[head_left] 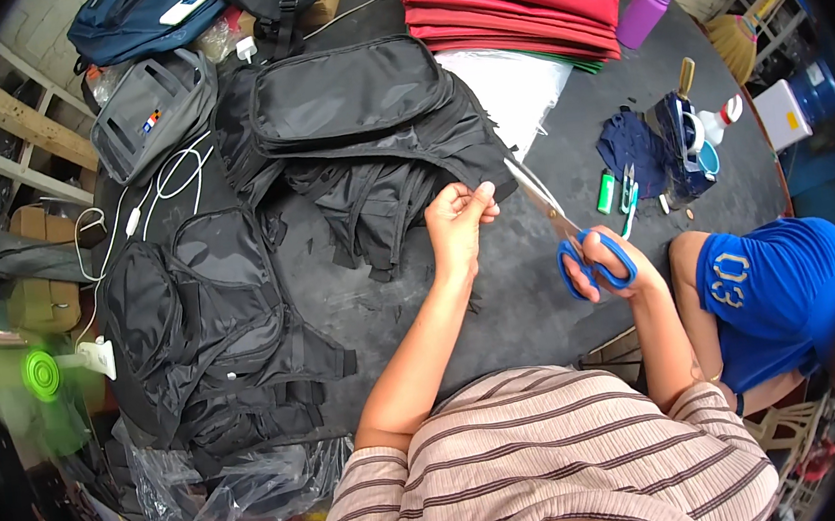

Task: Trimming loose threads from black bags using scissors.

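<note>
My right hand [617, 263] grips a pair of scissors [564, 231] by its blue handles. Its metal blades point up and to the left, slightly parted, with the tips near the corner of a black backpack [351, 96]. My left hand [459, 224] is closed in a pinch beside that corner, thumb against fingers. What it pinches, if anything, is too small to make out. The backpack lies on the dark table [555, 333] with its padded panel up and its straps bunched below.
More black bags [210, 300] lie at left, beside a grey bag [157, 115] and white cable [169, 184]. Folded red fabric [513, 0] is stacked at the back. Thread snips [627, 195] and a purple bottle [645, 13] stand right. A person in blue [773, 297] sits close at right.
</note>
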